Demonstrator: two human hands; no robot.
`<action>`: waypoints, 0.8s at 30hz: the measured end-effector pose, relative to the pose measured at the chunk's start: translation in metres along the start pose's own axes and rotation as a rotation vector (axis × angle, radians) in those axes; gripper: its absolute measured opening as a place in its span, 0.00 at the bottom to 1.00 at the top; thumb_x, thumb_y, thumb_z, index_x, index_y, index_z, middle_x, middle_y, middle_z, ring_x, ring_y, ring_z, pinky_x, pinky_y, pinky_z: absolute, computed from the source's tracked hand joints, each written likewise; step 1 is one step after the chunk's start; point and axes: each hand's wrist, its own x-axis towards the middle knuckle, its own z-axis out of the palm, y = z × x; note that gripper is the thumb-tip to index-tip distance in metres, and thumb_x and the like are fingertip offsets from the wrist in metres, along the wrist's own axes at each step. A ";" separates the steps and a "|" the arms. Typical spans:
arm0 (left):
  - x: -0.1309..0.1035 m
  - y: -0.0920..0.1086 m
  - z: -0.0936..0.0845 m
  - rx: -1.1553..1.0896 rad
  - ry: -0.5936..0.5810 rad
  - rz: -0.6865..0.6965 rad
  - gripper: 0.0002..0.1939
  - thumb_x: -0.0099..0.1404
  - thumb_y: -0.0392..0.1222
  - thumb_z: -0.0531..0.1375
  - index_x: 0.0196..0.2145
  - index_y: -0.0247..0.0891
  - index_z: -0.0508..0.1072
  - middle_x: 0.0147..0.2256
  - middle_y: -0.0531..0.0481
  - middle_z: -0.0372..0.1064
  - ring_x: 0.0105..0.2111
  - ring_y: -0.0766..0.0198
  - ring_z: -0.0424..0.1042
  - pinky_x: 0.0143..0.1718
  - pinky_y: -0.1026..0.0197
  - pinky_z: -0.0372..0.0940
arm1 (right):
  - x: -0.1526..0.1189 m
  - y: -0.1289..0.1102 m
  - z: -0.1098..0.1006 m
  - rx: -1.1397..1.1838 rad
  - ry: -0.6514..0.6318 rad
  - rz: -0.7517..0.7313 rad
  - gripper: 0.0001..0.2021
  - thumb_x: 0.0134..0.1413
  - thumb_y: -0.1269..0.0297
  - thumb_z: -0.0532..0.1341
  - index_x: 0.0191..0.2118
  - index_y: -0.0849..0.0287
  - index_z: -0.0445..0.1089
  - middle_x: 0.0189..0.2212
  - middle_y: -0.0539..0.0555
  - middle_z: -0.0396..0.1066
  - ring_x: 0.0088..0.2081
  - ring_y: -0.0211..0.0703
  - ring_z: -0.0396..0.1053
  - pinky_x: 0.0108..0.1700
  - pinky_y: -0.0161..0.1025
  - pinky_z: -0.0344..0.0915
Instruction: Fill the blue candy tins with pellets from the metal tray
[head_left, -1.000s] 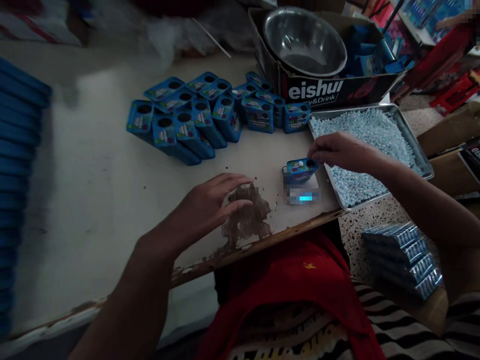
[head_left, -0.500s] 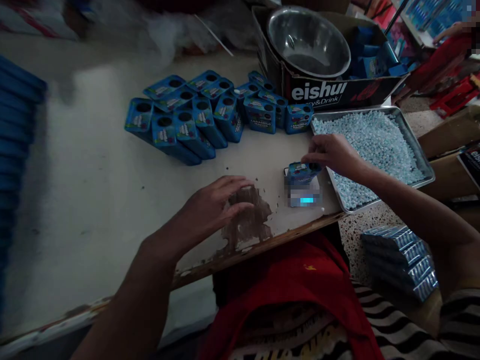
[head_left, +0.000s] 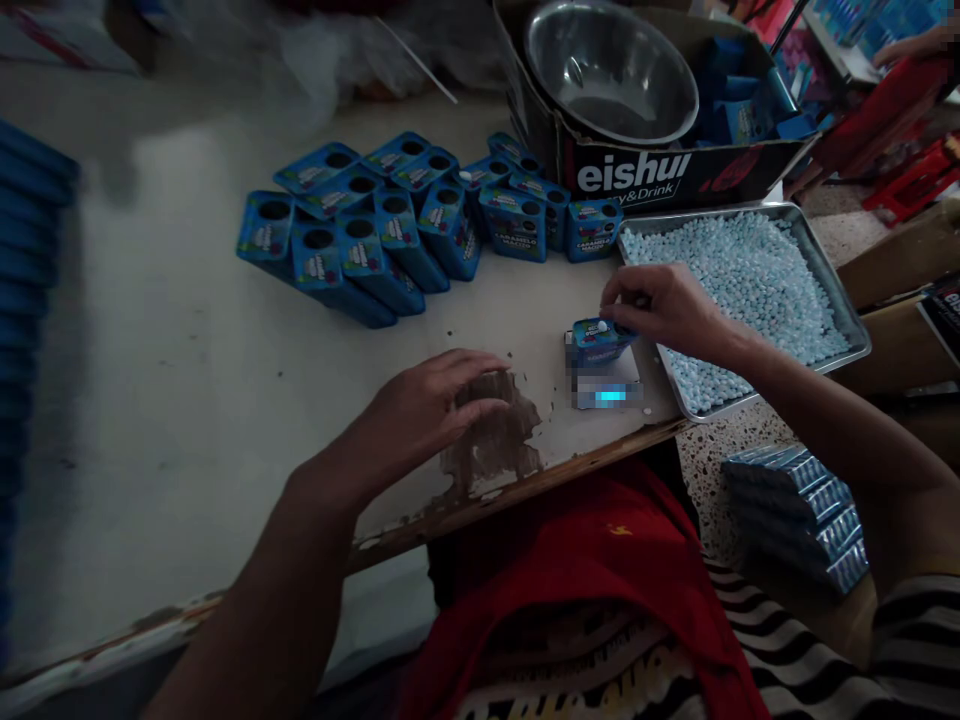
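My right hand [head_left: 664, 300] is over a small blue box [head_left: 600, 340], its fingers pinched together at the box's top. Whatever they hold is hidden. A small white piece [head_left: 602, 326] shows at the box top, near the fingertips. Under the box is a small scale [head_left: 611, 375] with a lit, blurred display. To the right, a metal tray [head_left: 851, 352] holds a spread of small pale blue and white pellets [head_left: 742, 290], partly covered by my right forearm. My left hand [head_left: 442, 395] holds nothing; its thumb and fingers are apart beside a worn brown patch of the tabletop.
Several blue boxes [head_left: 360, 240] with dark round holes on top stand at the back. Behind them a carton [head_left: 637, 190] holds a steel bowl [head_left: 611, 70] and more boxes. More blue boxes line the left edge; silvery-blue packs [head_left: 799, 510] are stacked low right. Another person's arm shows top right.
My view has shifted slightly. My right hand's fingers have moved a little over the box top, where a small white piece now shows more plainly. My left hand stays nearly still.
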 end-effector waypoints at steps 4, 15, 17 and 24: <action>0.000 0.005 -0.002 -0.009 -0.007 0.009 0.25 0.76 0.59 0.57 0.61 0.47 0.79 0.64 0.43 0.77 0.63 0.43 0.77 0.67 0.44 0.72 | 0.004 -0.004 0.009 -0.028 -0.028 -0.099 0.04 0.61 0.72 0.65 0.38 0.61 0.79 0.31 0.49 0.70 0.33 0.37 0.63 0.40 0.39 0.56; 0.002 0.005 -0.002 -0.025 -0.003 -0.024 0.29 0.76 0.66 0.57 0.61 0.47 0.81 0.62 0.42 0.79 0.60 0.40 0.79 0.64 0.42 0.75 | 0.010 0.005 0.012 0.087 -0.142 0.014 0.04 0.61 0.67 0.68 0.38 0.62 0.79 0.25 0.46 0.67 0.30 0.36 0.59 0.37 0.38 0.54; 0.003 0.005 -0.002 -0.026 0.000 -0.016 0.30 0.76 0.67 0.56 0.60 0.45 0.81 0.62 0.41 0.79 0.59 0.41 0.80 0.64 0.41 0.75 | 0.010 0.003 0.013 0.070 -0.152 0.008 0.04 0.61 0.68 0.68 0.38 0.62 0.79 0.26 0.47 0.69 0.31 0.36 0.61 0.38 0.39 0.54; 0.006 0.007 -0.006 -0.006 -0.004 0.006 0.33 0.77 0.71 0.55 0.61 0.45 0.80 0.62 0.41 0.79 0.60 0.42 0.79 0.65 0.43 0.74 | 0.013 -0.003 0.015 0.011 -0.154 0.002 0.05 0.60 0.68 0.66 0.37 0.62 0.80 0.27 0.48 0.71 0.32 0.37 0.64 0.40 0.38 0.56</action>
